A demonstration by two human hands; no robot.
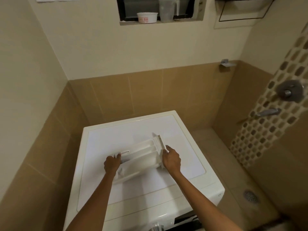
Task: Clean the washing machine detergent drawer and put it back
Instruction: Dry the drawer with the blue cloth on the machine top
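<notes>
The white detergent drawer (141, 155) lies slanted on top of the white washing machine (106, 139), its compartments facing up and its front panel at the right end. My left hand (112, 164) grips the drawer's left, back end. My right hand (171, 160) grips the front panel end, thumb and fingers curled round its edge. The drawer is out of the machine. The machine's front is mostly out of view at the bottom edge.
Tan tiled walls close in on the left and behind the machine. To the right are a shower mixer (289, 91), a spout (268, 112) and a floor drain (250, 196). A white tub (147, 17) and a plastic jug (167, 10) stand on the window ledge.
</notes>
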